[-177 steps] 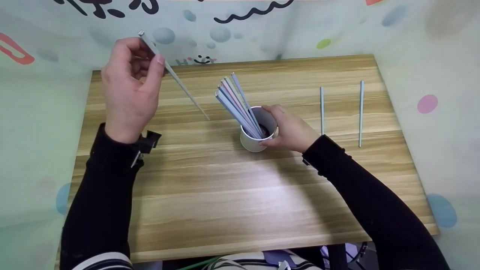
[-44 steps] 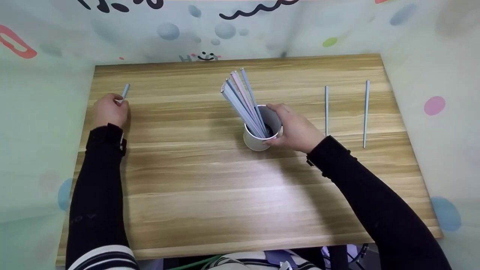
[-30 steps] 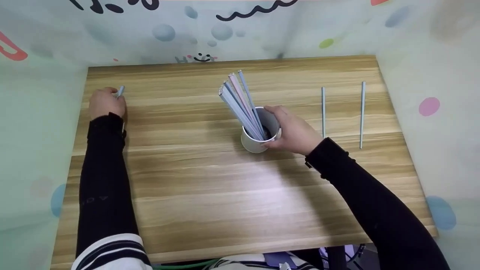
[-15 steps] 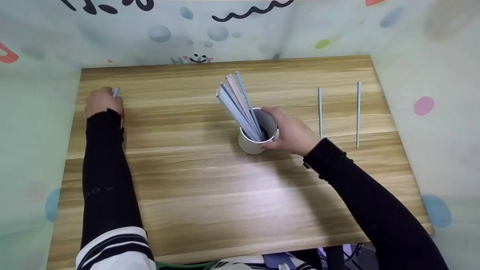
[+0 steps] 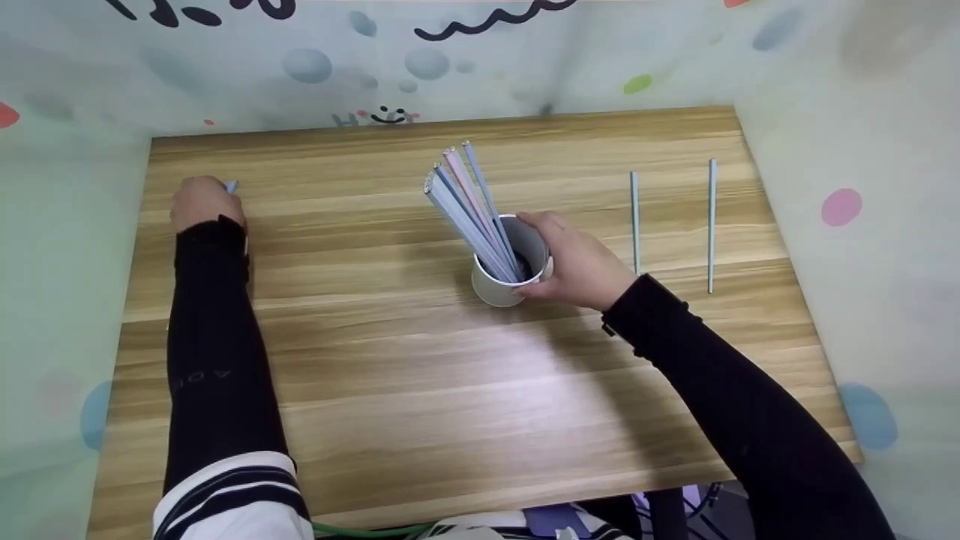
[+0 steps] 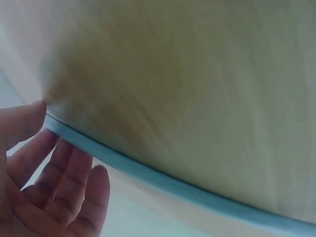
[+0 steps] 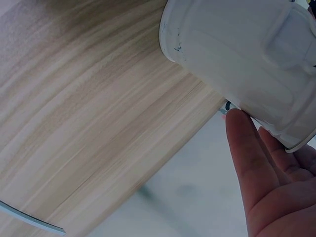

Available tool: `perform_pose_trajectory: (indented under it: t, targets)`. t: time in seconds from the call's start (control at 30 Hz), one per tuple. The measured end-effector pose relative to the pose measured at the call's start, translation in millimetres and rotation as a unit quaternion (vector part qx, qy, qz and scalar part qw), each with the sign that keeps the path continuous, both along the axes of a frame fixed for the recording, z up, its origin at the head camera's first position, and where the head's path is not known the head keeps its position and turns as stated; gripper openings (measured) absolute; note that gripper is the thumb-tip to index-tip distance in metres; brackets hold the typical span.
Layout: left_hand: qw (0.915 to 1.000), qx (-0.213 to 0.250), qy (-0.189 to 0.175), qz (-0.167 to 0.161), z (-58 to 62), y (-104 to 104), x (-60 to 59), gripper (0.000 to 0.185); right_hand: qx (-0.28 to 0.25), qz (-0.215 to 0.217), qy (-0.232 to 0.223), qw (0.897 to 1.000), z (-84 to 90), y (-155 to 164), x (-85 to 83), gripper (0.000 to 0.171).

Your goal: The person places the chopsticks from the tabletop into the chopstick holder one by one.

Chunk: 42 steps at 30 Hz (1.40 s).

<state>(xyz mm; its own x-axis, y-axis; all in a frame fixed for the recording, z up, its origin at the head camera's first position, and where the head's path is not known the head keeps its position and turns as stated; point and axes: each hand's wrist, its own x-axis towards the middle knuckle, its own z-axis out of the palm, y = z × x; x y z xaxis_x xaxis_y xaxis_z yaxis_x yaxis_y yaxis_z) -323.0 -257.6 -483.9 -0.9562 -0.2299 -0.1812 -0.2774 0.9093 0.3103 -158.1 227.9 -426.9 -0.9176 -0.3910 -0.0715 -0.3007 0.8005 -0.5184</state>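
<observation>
Wooden bench [image 5: 420,390] with pale brown stripes fills the head view. At about 10 o'clock the left hand [image 5: 199,204] lies low on the wood, with its fingers resting by a blue chopstick [image 5: 231,186]. Only the tip of that chopstick pokes out past the hand in the head view. The left wrist view shows the chopstick [image 6: 163,177] lying flat on the bench, with the fingers [image 6: 59,182] straight and loose beside it and the thumb tip touching its end, so the hand is not gripping it.

Near the middle of the bench, a little toward 1 o'clock, stands a white paper cup [image 5: 501,281]. The right hand [image 5: 577,262] is curled round the cup's right side and holds it. In the right wrist view the cup [image 7: 237,64] leans against the fingers [image 7: 252,163]. A bunch of blue and pink chopsticks [image 5: 465,202] sticks out of the cup and leans toward 11 o'clock.

Over at 2 o'clock two more blue chopsticks [image 5: 634,221] [image 5: 710,225] lie flat, side by side but apart, pointing toward 12 o'clock. Both arms wear black sleeves [image 5: 217,352]
</observation>
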Motion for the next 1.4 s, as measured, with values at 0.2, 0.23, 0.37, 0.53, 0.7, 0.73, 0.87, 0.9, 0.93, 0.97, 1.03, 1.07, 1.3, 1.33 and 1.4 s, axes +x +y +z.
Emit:
perform_pose_trajectory:
  t: [0.2,0.23,0.37,0.53,0.7,0.73,0.87,0.9,0.93,0.97,1.03,1.07,1.3,1.33,1.4]
  targets:
    - [0.9999,-0.007,0.000,-0.014,1.4,3.6,1.4,0.017,-0.001,-0.004,-0.008,1.000,1.5,-1.1,0.5,0.103]
    - [0.9999,-0.009,-0.003,-0.013,1.5,4.6,1.9,0.017,-0.002,-0.004,-0.008,1.000,1.6,-1.2,0.7,0.103]
    - [0.9996,-0.013,-0.005,-0.023,3.9,10.5,4.1,0.018,-0.007,-0.007,-0.010,1.000,2.2,-0.9,1.9,0.102]
    - [0.9983,-0.013,0.011,-0.056,13.2,23.4,7.9,0.025,-0.015,-0.006,-0.006,1.000,0.5,0.5,2.3,0.101]
    - [0.9963,0.002,0.036,-0.078,28.7,37.9,13.2,0.030,-0.014,0.000,0.004,1.000,-0.5,1.1,1.9,0.103]
    - [0.9956,0.007,0.044,-0.083,31.7,40.7,14.4,0.031,-0.013,0.001,0.006,1.000,-0.6,1.2,1.8,0.103]
    - [0.9914,0.035,0.079,-0.099,44.9,51.6,20.5,0.034,-0.012,0.006,0.011,1.000,0.0,0.5,1.6,0.105]
    - [0.9905,0.043,0.084,-0.100,48.6,54.4,22.5,0.035,-0.012,0.006,0.010,1.000,0.1,0.3,1.4,0.105]
    - [0.9895,0.050,0.091,-0.101,52.6,57.3,24.8,0.035,-0.013,0.006,0.009,1.000,0.3,-0.1,1.2,0.105]
    - [0.9884,0.055,0.098,-0.102,56.9,60.3,27.4,0.036,-0.013,0.007,0.008,1.000,0.6,-0.6,0.9,0.105]
    - [0.9854,0.064,0.118,-0.104,65.9,66.4,33.2,0.036,-0.014,0.008,0.007,1.000,0.6,-1.3,0.2,0.105]
    - [0.9839,0.070,0.127,-0.104,70.9,69.8,36.7,0.036,-0.014,0.009,0.008,1.000,0.7,-1.6,0.0,0.105]
    - [0.9694,0.119,0.180,-0.118,108.1,94.2,62.5,0.035,-0.016,0.010,0.009,1.000,1.0,-2.0,-0.2,0.104]
    - [0.9671,0.128,0.184,-0.121,112.8,97.5,66.6,0.035,-0.017,0.011,0.009,1.000,1.1,-1.9,-0.2,0.103]
    - [0.9610,0.149,0.194,-0.129,121.7,104.4,74.6,0.034,-0.018,0.011,0.009,1.000,1.0,-1.9,0.0,0.102]
